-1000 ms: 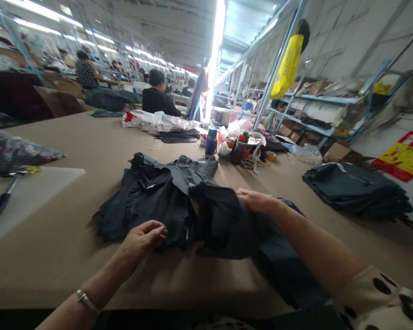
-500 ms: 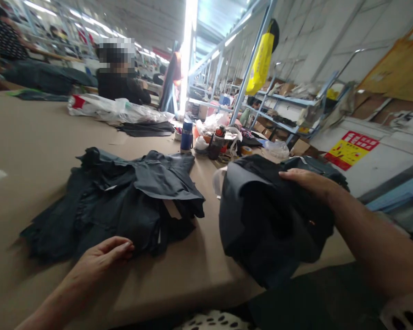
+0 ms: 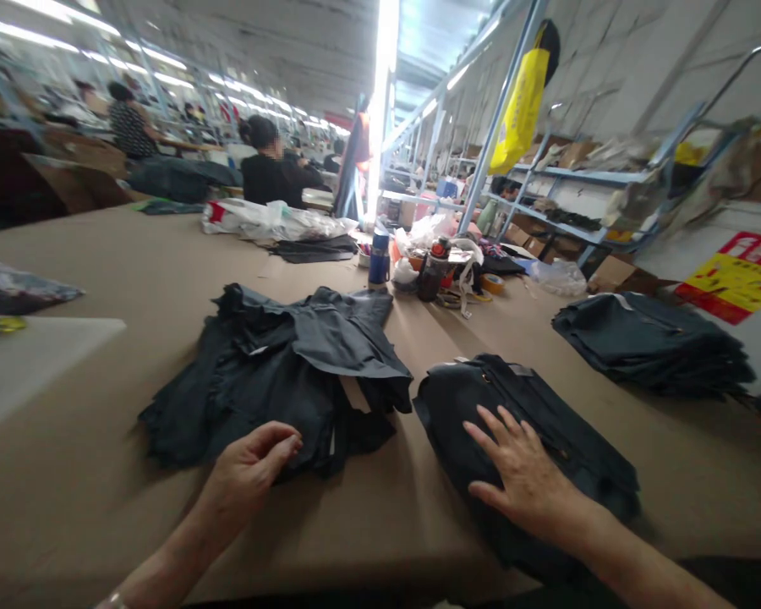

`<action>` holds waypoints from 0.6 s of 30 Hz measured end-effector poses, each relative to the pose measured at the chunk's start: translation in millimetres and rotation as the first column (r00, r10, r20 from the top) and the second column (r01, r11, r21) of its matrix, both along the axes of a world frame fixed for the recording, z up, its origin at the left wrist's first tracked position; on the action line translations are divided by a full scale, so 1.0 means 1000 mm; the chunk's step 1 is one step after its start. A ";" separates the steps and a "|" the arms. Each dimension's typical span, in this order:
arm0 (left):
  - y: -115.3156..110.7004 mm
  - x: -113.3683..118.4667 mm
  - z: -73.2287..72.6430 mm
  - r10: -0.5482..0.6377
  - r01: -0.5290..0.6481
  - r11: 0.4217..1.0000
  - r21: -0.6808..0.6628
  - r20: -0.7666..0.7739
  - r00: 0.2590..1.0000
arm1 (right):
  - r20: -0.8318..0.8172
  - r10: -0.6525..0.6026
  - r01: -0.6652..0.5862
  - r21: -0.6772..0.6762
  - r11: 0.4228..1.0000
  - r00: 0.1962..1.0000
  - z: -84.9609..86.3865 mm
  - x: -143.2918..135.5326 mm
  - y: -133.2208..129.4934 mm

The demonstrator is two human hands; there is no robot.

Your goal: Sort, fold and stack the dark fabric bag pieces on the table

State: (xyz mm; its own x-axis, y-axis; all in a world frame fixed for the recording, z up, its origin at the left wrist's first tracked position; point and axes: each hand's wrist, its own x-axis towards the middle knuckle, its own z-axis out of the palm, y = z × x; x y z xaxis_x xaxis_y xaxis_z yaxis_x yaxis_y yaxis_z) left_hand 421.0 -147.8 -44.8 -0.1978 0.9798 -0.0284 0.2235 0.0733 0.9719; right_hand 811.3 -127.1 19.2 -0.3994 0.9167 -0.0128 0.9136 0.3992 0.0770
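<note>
My left hand (image 3: 254, 465) is closed, its thumb and fingertips pressed together at the near edge of a loose heap of dark grey fabric pieces (image 3: 260, 381). Whatever sits in that pinch, if anything, is too small to make out. My right hand (image 3: 520, 474) lies with fingers spread on a flatter stack of dark fabric pieces (image 3: 533, 397), where a zipper-like line and small pale bits show along the top. Part of this stack is hidden under my palm and forearm.
On the brown tabletop (image 3: 406, 524), another dark fabric stack (image 3: 653, 342) lies at right. Farther back stand a blue bottle (image 3: 379, 258), a dark bottle (image 3: 432, 272), tape (image 3: 492, 284) and plastic bags (image 3: 272, 222). A translucent sheet (image 3: 44, 364) lies left. People sit beyond.
The dark fabric that my right hand held up now lies flat on the right stack, and that hand has let go and spread. My left hand stays pinched by the heap. The view has swung left.
</note>
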 end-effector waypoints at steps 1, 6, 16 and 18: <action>0.003 0.002 0.005 -0.008 0.011 0.998 0.061 -0.050 0.999 | 0.044 -0.029 0.029 -0.005 1.000 0.999 -0.020 0.003 -0.004; 0.043 0.011 0.038 0.111 0.088 0.909 0.407 -0.440 0.891 | 0.102 -0.164 0.165 -0.001 0.986 0.981 -0.096 0.059 0.011; 0.120 0.024 0.031 0.010 0.312 0.928 0.201 -0.854 0.520 | 0.069 -0.227 0.232 -0.072 0.970 0.971 -0.087 0.081 0.031; 0.121 0.021 0.043 0.023 0.311 0.919 0.240 -0.824 0.566 | 0.036 -0.231 0.234 -0.164 0.958 0.972 -0.061 0.073 0.032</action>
State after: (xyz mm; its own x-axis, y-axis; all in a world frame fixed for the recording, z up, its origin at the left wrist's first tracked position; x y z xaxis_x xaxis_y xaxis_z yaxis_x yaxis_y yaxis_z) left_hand 442.3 -26.9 -2.2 0.1716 0.9074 0.3836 0.8913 -0.3088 0.3318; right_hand 883.9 -95.2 -41.9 -0.1738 0.9687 -0.1775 0.9819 0.1841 0.0435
